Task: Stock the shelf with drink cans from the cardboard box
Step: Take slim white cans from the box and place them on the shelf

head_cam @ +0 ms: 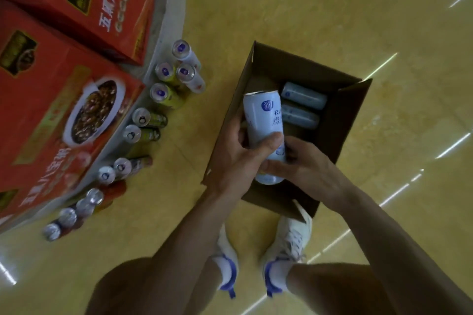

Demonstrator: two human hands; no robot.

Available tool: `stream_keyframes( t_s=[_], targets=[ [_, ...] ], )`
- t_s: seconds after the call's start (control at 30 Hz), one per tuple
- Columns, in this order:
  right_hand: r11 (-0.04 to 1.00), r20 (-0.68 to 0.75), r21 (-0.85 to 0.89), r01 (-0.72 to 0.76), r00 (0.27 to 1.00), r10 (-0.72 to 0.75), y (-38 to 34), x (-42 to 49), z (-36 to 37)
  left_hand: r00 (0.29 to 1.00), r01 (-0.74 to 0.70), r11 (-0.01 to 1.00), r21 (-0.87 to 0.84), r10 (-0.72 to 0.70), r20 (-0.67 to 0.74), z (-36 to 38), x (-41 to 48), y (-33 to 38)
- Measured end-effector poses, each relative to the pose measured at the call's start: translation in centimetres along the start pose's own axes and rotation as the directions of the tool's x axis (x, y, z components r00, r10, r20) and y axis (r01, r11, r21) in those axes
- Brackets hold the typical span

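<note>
An open brown cardboard box (345,120) sits on the yellow floor in front of my feet. Over it I hold a tall white-blue drink can (262,115), tilted, its top pointing away from me. My left hand (240,153) grips the can's middle with the thumb across its front. My right hand (304,166) holds the can's lower end from the right. Two more pale blue cans (303,96) lie on their sides in the far part of the box.
Several cans (163,92) stand in a curved row on the floor along the grey base (163,33) of a display on the left. Big red cartons (58,115) are stacked on that base. My white shoes (289,240) stand just behind the box.
</note>
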State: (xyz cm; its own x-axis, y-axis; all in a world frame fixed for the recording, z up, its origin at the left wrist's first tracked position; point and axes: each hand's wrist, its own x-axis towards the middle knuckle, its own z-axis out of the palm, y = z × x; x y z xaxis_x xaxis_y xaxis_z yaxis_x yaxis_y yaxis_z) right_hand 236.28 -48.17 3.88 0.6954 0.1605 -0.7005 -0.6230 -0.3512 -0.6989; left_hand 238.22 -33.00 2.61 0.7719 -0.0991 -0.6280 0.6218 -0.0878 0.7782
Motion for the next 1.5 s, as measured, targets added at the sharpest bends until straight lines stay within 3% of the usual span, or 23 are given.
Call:
stream_keyframes(
  t_s=[0.13,0.3,0.57,0.8,1.2,1.5],
  targets=[
    [0.999,0.026,0.023,-0.038,0.999,0.037,-1.6,-6.0,1.1,0.998,0.069,0.998,-0.004,-0.069,-0.013,-0.4,-6.5,2.4],
    [1.000,0.065,0.019,-0.015,0.998,0.014,-7.6,-15.1,-0.1,0.996,0.089,0.996,-0.024,-0.090,-0.001,-0.2,-15.3,10.3],
    [0.990,0.164,-0.057,0.129,0.979,-0.119,-23.4,-29.4,-5.4,0.998,-0.046,0.995,-0.088,0.041,-0.055,0.6,-28.4,26.4],
    [0.946,0.180,-0.131,0.297,0.945,-0.271,-33.2,-35.3,-4.7,0.967,-0.221,0.973,-0.060,0.211,-0.144,-2.5,-35.1,35.0],
    [0.773,0.169,-0.160,0.614,0.788,-0.592,-47.8,-40.7,2.1,0.828,-0.519,0.854,-0.033,0.493,-0.267,-13.3,-43.2,45.9],
    [0.637,0.195,-0.177,0.750,0.661,-0.724,-57.2,-42.0,9.4,0.693,-0.670,0.741,0.044,0.646,-0.321,-23.0,-47.3,51.2]
  ],
)
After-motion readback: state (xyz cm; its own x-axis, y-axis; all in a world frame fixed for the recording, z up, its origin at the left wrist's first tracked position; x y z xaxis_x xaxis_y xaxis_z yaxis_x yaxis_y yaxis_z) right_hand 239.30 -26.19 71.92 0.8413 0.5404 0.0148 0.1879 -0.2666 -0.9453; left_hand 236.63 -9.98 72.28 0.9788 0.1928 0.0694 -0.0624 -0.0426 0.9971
